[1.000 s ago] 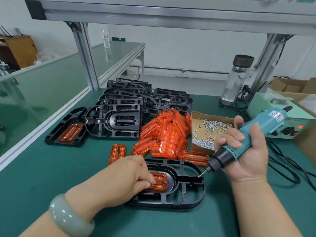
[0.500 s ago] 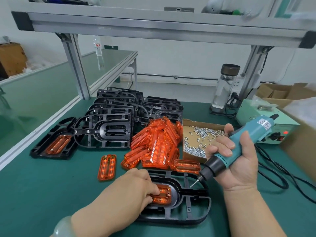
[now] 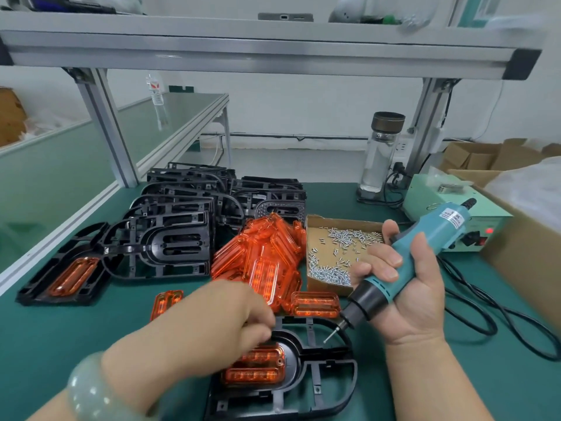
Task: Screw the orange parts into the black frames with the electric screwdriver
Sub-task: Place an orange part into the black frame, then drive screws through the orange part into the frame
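A black frame lies on the green bench in front of me with an orange part seated in its rounded end. My left hand hovers over the frame's upper left, fingers curled and blurred, just above the orange part; I cannot see anything held in it. My right hand grips the teal electric screwdriver, whose bit points down-left at the frame's top rail, a little above it. A pile of orange parts and a stack of black frames lie behind.
An open cardboard box of screws sits right of the orange pile. A pale green power unit and a glass bottle stand at the back right, with black cables trailing. One assembled frame lies far left. Cardboard boxes border the right.
My left hand has lifted off the orange part and shifted up and right. The view has tilted up slightly. The screwdriver stays in much the same pose.
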`<act>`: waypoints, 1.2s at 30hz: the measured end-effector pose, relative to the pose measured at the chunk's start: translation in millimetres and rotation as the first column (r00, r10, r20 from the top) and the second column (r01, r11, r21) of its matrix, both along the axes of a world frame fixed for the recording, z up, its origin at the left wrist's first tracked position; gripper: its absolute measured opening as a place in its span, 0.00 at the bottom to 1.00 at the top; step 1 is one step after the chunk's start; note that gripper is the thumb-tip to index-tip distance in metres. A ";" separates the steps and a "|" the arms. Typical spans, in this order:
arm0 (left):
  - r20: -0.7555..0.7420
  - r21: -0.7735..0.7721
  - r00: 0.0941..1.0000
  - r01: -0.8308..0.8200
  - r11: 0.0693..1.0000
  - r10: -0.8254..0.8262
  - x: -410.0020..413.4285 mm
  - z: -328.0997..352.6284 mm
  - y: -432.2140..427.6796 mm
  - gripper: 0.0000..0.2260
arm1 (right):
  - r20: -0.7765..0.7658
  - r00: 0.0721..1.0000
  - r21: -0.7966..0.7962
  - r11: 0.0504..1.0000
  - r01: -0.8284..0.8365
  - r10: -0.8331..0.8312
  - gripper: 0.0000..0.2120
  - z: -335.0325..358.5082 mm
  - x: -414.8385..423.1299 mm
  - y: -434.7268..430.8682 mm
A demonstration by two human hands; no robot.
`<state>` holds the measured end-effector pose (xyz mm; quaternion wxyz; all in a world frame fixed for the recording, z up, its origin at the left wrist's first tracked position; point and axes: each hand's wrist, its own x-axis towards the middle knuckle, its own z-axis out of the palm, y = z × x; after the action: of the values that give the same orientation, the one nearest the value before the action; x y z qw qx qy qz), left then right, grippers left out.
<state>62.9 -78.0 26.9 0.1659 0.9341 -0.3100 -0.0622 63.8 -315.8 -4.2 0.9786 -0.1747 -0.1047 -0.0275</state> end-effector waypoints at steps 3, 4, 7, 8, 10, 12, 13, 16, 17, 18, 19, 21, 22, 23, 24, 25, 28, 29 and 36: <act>0.123 -0.072 0.992 -0.017 0.997 0.026 20.9 8.7 -26.9 0.10 | -0.006 1.000 -0.001 1.000 0.004 -0.004 0.26 -0.4 0.7 -0.3; 0.150 -0.089 0.988 -0.019 0.996 0.032 27.4 10.0 -37.3 0.11 | -0.011 1.000 -0.002 1.000 0.008 -0.008 0.26 -0.7 1.0 -0.3; 0.210 -0.078 0.977 -0.008 0.997 0.024 45.3 9.9 -67.0 0.13 | -0.022 1.000 -0.006 1.000 0.017 -0.017 0.26 -1.3 1.7 -1.4; 0.214 -0.063 0.977 0.000 0.998 0.013 51.0 8.9 -75.5 0.14 | -0.023 1.000 -0.006 1.000 0.015 -0.016 0.26 -1.3 2.0 -1.7; 0.203 0.017 0.979 0.017 1.000 -0.020 63.0 6.7 -91.3 0.16 | -0.023 1.000 0.000 1.000 0.010 -0.010 0.25 -1.5 2.7 -2.7; 0.195 0.172 0.979 0.032 0.985 -0.066 73.5 3.5 -105.1 0.21 | -0.022 1.000 0.007 1.000 0.008 -0.008 0.25 -1.4 2.9 -3.3; 0.185 0.258 0.978 0.041 0.965 -0.091 77.6 2.3 -110.7 0.24 | -0.023 1.000 0.006 1.000 0.010 -0.010 0.26 -1.2 3.1 -3.5; 0.102 0.450 0.988 0.056 0.891 -0.114 85.9 0.4 -122.4 0.27 | -0.027 0.999 -0.001 1.000 0.018 -0.018 0.26 -1.0 3.4 -3.6; 0.085 0.495 0.991 0.052 0.867 -0.108 87.4 0.8 -126.0 0.26 | -0.029 0.999 0.001 1.000 0.017 -0.017 0.27 -0.9 3.5 -3.5; 0.074 0.529 0.992 0.047 0.847 -0.101 88.2 1.6 -129.9 0.24 | -0.028 0.999 0.003 1.000 0.016 -0.016 0.27 -0.8 3.4 -3.5; 0.066 0.551 0.994 0.040 0.834 -0.092 88.9 2.1 -133.3 0.21 | -0.026 1.000 0.004 1.000 0.017 -0.016 0.27 -0.6 3.4 -3.5; 0.077 0.550 0.994 0.022 0.835 -0.077 88.8 2.4 -138.6 0.15 | -0.025 0.999 0.004 1.000 0.022 -0.022 0.27 -0.2 3.4 -3.0; 0.097 0.533 0.992 0.012 0.846 -0.075 88.4 1.7 -139.2 0.13 | -0.024 0.999 0.005 1.000 0.025 -0.024 0.27 -0.1 3.2 -2.7; 0.123 0.511 0.989 0.003 0.860 -0.077 88.1 0.2 -139.3 0.12 | -0.022 0.999 0.008 1.000 0.024 -0.024 0.27 -0.1 3.3 -2.3; 0.150 0.490 0.986 -0.006 0.872 -0.078 87.7 -2.3 -138.5 0.11 | -0.020 1.000 0.010 1.000 0.022 -0.022 0.27 -0.1 3.1 -2.1; 0.175 0.469 0.982 -0.016 0.883 -0.076 87.2 -4.9 -138.1 0.11 | -0.021 1.000 0.012 1.000 0.018 -0.018 0.27 -0.2 2.9 -2.0; 0.227 0.422 0.972 -0.041 0.905 -0.062 86.7 -11.3 -137.7 0.05 | -0.014 1.000 0.012 1.000 0.002 -0.001 0.25 -0.8 2.4 -1.9; 0.240 0.411 0.969 -0.048 0.910 -0.057 87.1 -11.9 -138.2 0.04 | -0.011 1.000 0.014 1.000 -0.001 0.001 0.25 -0.8 2.5 -1.9; 0.362 0.358 0.930 -0.082 0.930 -0.057 91.7 -17.6 -140.3 0.07 | -0.022 1.000 0.018 1.000 0.011 -0.010 0.26 -0.6 3.8 -3.0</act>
<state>154.7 -218.3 9.3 -0.0722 0.9455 -0.3123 0.0574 67.5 -318.9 -4.8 0.9811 -0.1669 -0.0930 -0.0317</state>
